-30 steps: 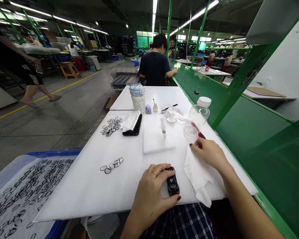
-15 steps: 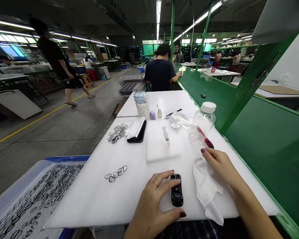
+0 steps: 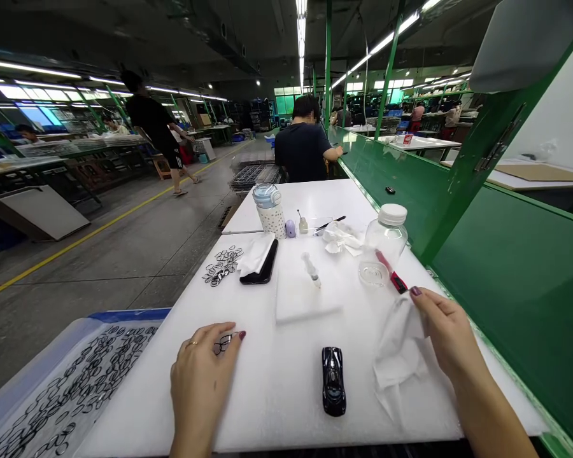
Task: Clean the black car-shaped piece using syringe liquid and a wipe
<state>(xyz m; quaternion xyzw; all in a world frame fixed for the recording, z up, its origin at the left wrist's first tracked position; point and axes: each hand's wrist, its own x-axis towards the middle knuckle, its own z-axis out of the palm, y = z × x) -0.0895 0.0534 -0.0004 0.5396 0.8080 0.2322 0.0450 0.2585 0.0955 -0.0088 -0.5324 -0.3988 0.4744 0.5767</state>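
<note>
My left hand lies on the white table, fingers stretched over a few small black ring parts at its fingertips. A small black toy car stands free on the table between my hands. My right hand pinches the upper edge of a white cloth and lifts it a little off the table. A red-handled tool lies just beyond that hand.
Further back lie a syringe on a white pad, a clear bottle, a black phone, a pile of rings and a dotted cup. A blue tray of rings sits left. A green partition runs along the right. A person sits ahead.
My left hand let go of the black car and moved left onto the small rings. My right hand took hold of the white cloth's edge. The view shifted slightly.
</note>
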